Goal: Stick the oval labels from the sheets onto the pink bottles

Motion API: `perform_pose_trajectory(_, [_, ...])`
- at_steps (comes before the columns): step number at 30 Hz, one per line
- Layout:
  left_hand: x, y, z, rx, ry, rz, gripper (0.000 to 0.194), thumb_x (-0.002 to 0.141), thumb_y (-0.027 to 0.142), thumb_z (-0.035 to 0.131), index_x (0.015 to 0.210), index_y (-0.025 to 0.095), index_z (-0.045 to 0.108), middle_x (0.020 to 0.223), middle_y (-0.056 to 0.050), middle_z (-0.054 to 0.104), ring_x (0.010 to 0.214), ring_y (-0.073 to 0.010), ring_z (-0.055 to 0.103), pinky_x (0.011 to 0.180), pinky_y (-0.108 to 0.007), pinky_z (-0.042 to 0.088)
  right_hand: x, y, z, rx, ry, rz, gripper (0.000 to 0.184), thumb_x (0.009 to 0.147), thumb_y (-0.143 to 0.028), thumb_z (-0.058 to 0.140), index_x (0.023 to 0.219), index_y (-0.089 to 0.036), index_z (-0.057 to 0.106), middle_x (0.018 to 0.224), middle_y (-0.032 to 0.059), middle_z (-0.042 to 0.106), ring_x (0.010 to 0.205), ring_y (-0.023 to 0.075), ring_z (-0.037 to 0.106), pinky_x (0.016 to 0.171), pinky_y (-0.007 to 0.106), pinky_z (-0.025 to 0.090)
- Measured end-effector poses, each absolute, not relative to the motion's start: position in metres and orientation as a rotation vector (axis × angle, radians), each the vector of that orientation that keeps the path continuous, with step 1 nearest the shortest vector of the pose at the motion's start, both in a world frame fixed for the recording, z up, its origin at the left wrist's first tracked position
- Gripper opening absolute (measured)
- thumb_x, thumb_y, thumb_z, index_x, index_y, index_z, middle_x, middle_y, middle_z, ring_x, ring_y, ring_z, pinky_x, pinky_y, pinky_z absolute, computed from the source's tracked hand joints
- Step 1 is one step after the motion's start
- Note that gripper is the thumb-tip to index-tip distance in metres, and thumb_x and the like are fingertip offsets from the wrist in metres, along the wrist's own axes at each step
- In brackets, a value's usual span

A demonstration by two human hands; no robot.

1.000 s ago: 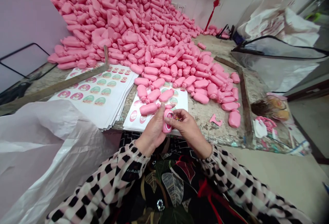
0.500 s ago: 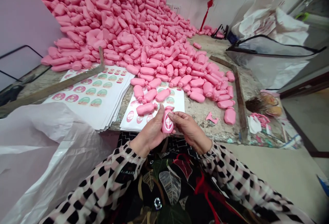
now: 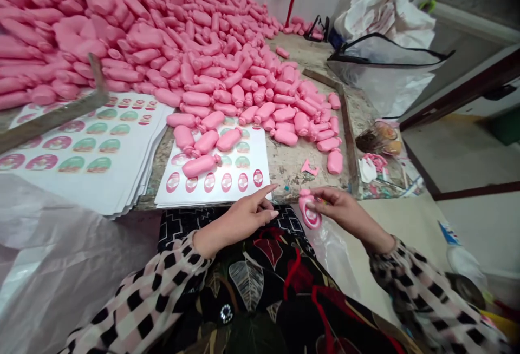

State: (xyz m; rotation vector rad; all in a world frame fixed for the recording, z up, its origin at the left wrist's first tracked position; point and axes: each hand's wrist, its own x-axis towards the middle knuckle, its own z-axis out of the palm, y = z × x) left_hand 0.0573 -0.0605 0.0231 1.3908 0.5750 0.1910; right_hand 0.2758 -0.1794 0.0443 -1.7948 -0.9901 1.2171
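Note:
My right hand (image 3: 339, 209) grips a small pink plastic bottle (image 3: 305, 200) past the table's front edge, above a clear plastic bag (image 3: 335, 254). An oval label with a white and pink pattern shows on the bottle's side. My left hand (image 3: 246, 214) holds nothing; its fingers are apart, near the front edge of the table. Just beyond it lies a sheet of oval stickers (image 3: 215, 196) with several pink bottles resting on its upper part. One bottle (image 3: 201, 165) lies closest on that sheet. Right of the sheet is a small pink plastic scrap (image 3: 309, 168).
A large heap of pink bottles (image 3: 170, 34) covers the back and left. A stack of sticker sheets (image 3: 125, 181) lies left under a wooden strip (image 3: 52, 124). Another strip (image 3: 350, 137) edges the right side, with a brush (image 3: 371, 140) beyond. White plastic sheeting (image 3: 60, 240) hangs front left.
My right hand has carried the labelled bottle to the right, beyond the table edge. My left hand has let go of it and opened. The view has turned right.

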Motion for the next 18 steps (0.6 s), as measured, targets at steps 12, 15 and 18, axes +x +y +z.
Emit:
perform_pose_trajectory(12, [0.063, -0.063, 0.022, 1.300, 0.630, 0.170, 0.046, 0.074, 0.029, 0.059, 0.119, 0.023, 0.056, 0.075, 0.000, 0.057, 0.064, -0.0133, 0.049, 0.065, -0.024, 0.041, 0.288, -0.259, -0.022, -2.696, -1.472, 0.865, 0.033, 0.079, -0.040, 0.049, 0.104, -0.025, 0.064, 0.101, 0.0071, 0.067, 0.089, 0.0258, 0.061, 0.068, 0.032, 0.043])
perform_pose_trajectory(15, [0.062, -0.062, 0.023, 1.365, 0.635, 0.166, 0.045, 0.075, 0.031, 0.058, 0.119, 0.022, 0.056, 0.076, 0.000, 0.058, 0.065, -0.0136, 0.049, 0.064, -0.025, 0.040, 0.290, -0.229, 0.010, -2.530, -1.508, 0.665, 0.028, 0.083, -0.040, 0.042, 0.093, -0.028, 0.065, 0.091, 0.0013, 0.069, 0.083, 0.0208, 0.062, 0.065, 0.029, 0.043])
perform_pose_trajectory(18, [0.062, -0.063, 0.022, 1.412, 0.641, 0.176, 0.046, 0.076, 0.034, 0.057, 0.120, 0.022, 0.055, 0.075, -0.001, 0.057, 0.065, -0.0141, 0.050, 0.063, -0.025, 0.040, 0.302, -0.190, 0.043, -2.561, -1.394, 0.206, 0.029, 0.085, -0.037, 0.040, 0.097, -0.026, 0.063, 0.093, 0.0026, 0.067, 0.083, 0.0206, 0.061, 0.066, 0.029, 0.043])
